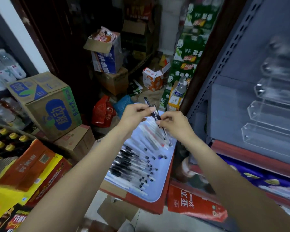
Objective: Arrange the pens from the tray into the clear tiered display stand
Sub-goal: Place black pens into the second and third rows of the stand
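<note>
Left hand: the left hand is closing in a pinch on the upper part of the held pens.
Right hand: the right hand is pinching the same pens lower down, fingertips curled round the barrels.
Held pens: two dark pens are being held together above the far end of the tray, their long axis running from upper left down toward the right.
Key relation: the display stand is standing to the right of both hands on the shelf, well apart; the right hand is judged the nearer one for the carry.
Tray contents: many pens are lying in rows, clear-barrelled ones at the far end, black-gripped ones nearer.
Stand contents: its clear tiers are looking empty, though blur is hiding detail.
</note>
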A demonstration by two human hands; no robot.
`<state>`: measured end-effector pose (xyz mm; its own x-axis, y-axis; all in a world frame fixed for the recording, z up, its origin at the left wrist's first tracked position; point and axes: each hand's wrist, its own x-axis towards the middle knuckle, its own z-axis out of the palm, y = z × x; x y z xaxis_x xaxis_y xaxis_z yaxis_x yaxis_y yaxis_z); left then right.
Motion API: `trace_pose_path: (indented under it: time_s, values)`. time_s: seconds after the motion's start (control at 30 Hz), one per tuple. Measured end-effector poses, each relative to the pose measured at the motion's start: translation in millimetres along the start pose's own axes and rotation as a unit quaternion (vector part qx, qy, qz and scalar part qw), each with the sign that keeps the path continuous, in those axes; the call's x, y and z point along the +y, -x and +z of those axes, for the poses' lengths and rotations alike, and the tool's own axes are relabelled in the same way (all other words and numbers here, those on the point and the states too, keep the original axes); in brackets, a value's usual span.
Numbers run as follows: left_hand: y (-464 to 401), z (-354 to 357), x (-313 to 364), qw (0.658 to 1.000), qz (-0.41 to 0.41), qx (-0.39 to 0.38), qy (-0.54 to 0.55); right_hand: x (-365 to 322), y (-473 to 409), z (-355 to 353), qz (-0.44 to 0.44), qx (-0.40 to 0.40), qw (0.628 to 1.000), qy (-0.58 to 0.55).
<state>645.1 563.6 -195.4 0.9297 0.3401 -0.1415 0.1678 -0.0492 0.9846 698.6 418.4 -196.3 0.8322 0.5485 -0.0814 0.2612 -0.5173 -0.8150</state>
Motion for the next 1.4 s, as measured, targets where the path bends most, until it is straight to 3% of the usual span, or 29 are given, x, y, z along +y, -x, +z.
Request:
trace_pose_path:
  time_s: [0.17, 0.33, 0.53, 0.67, 0.83, 1.0, 1.4]
  values:
    - [-5.5, 75.0, 67.9, 0.994, 0.11, -0.019, -0.013, 10.3, 19.6, -96.2, -0.016, 0.15, 0.987, -0.05]
    - [-3.2, 177.3, 121.1, 0.937, 0.266, -0.041, -0.224, 24.1, 61.0, -201.3, -0.045, 0.252, 0.937, -0.238]
    - [1.2, 285.1, 152.3, 0.901, 0.317, -0.107, -0.276, 67.5, 104.3, -302.0, -0.095, 0.329, 0.895, -0.286]
    - [6.4, 347.2, 167.0, 0.887, 0.335, -0.131, -0.289, 109.1, 127.3, -355.1, -0.09, 0.36, 0.899, -0.233]
    - [-1.4, 392.2, 174.6, 0.863, 0.34, -0.065, -0.368, 153.6, 147.0, -410.8, -0.017, 0.403, 0.915, 0.008]
    - [-9.7, 420.1, 178.0, 0.82, 0.323, -0.04, -0.471, 185.3, 153.7, -435.9, 0.028, 0.392, 0.916, 0.078]
    - [-25.9, 456.9, 172.4, 0.794, 0.296, -0.084, -0.525, 204.8, 148.7, -443.7, 0.068, 0.317, 0.945, 0.043]
